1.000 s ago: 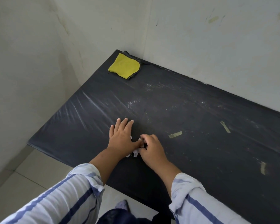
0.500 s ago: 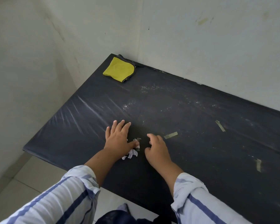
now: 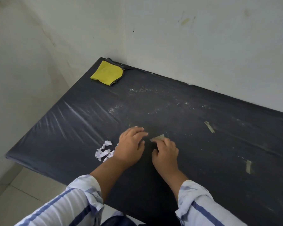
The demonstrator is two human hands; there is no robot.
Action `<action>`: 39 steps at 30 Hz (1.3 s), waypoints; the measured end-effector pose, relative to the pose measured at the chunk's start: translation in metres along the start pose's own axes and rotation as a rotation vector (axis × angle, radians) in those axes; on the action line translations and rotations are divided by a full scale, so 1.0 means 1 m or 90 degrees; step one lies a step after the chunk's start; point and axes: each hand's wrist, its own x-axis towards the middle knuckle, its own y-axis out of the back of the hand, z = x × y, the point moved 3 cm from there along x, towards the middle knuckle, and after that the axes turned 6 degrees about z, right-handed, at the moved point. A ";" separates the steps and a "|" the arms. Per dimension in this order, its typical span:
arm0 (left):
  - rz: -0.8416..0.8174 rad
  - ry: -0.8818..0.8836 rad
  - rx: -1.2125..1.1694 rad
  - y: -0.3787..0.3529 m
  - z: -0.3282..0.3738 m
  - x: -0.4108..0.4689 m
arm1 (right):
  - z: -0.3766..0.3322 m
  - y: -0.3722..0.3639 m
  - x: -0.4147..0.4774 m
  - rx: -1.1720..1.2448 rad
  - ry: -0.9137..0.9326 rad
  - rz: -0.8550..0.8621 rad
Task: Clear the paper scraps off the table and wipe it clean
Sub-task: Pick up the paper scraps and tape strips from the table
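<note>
A small heap of crumpled white paper scraps (image 3: 104, 152) lies on the black table (image 3: 194, 144) near its front left edge. My left hand (image 3: 131, 147) rests flat on the table just right of the heap, fingers straight. My right hand (image 3: 166, 151) lies beside it, fingers loosely bent, its fingertips at a strip of beige tape (image 3: 158, 137) stuck to the table. A folded yellow cloth (image 3: 107, 72) sits in the far left corner. White dust (image 3: 137, 98) speckles the middle of the table.
Two more tape strips are stuck to the table, one at the far right (image 3: 209, 126) and one at the near right (image 3: 248, 166). White walls close the table's left and back sides. Pale floor tiles (image 3: 23, 190) show below the front left edge.
Both hands have left the paper heap and shifted right. The scraps, earlier between the hands, now lie uncovered left of my left hand. My right fingertips have reached the tape strip.
</note>
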 end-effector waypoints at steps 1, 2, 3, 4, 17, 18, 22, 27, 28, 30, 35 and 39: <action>-0.032 0.006 0.012 -0.010 0.009 0.001 | 0.009 0.004 0.000 -0.008 -0.011 0.004; -0.065 0.023 0.025 -0.019 0.017 0.001 | 0.017 0.007 0.002 -0.016 -0.020 0.008; -0.086 0.045 0.040 -0.028 0.020 0.001 | 0.026 0.010 0.003 -0.025 -0.026 0.009; -0.096 0.072 0.062 -0.035 0.022 0.001 | 0.034 0.013 0.004 -0.037 -0.030 0.004; -0.011 0.239 0.122 -0.053 0.021 0.002 | 0.065 0.014 0.004 -0.163 0.068 -0.031; -0.003 0.244 0.122 -0.053 0.020 0.003 | 0.065 0.014 0.004 -0.165 0.069 -0.032; 0.010 0.257 0.121 -0.053 0.019 0.009 | 0.065 0.013 0.005 -0.165 0.068 -0.042; -0.022 0.238 0.152 -0.052 0.018 0.012 | 0.068 0.012 0.005 -0.160 0.072 -0.046; -0.029 0.225 0.156 -0.052 0.019 0.013 | 0.068 0.012 0.005 -0.160 0.074 -0.047; -0.048 0.207 0.163 -0.052 0.023 0.017 | 0.067 0.012 0.005 -0.163 0.076 -0.050; -0.089 0.223 0.154 -0.052 0.027 0.025 | 0.067 0.012 0.005 -0.167 0.067 -0.046; -0.081 0.252 0.118 -0.053 0.031 0.024 | 0.066 0.010 0.005 -0.183 0.078 -0.056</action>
